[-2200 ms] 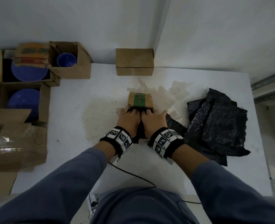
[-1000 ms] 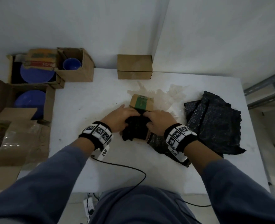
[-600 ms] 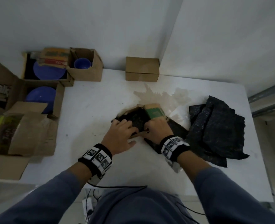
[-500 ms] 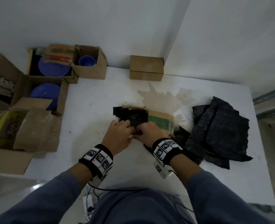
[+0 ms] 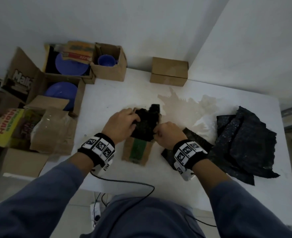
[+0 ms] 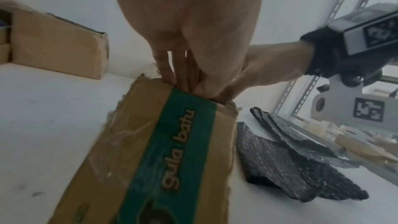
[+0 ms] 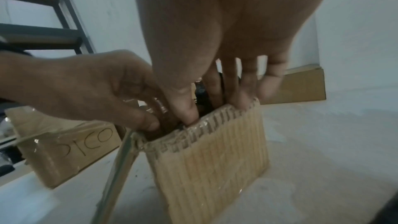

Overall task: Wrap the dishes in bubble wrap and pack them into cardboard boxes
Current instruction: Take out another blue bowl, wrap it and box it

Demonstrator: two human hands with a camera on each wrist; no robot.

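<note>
A small cardboard box (image 5: 136, 150) with a green band (image 6: 172, 151) stands on the white table (image 5: 107, 93) in front of me. A bundle wrapped in black bubble wrap (image 5: 147, 123) sticks out of its open top. My left hand (image 5: 133, 119) curls over the bundle from the left, its fingers (image 6: 178, 77) reaching down into the opening. My right hand (image 5: 156, 133) grips the bundle's right edge, with its thumb and fingers (image 7: 187, 111) dipped inside the box rim (image 7: 193, 130). The dish inside the wrap is hidden.
Open boxes at the back left hold blue plates (image 5: 68, 65) (image 5: 61, 95) and a blue cup (image 5: 106, 60). A closed small box (image 5: 169, 71) sits against the wall. Loose black bubble wrap sheets (image 5: 244, 141) lie at the right. A cable (image 5: 124, 182) hangs off the near edge.
The box has been turned from lying with its opening to the left to having its green side toward me. Both hands stayed on the black bundle in its opening.
</note>
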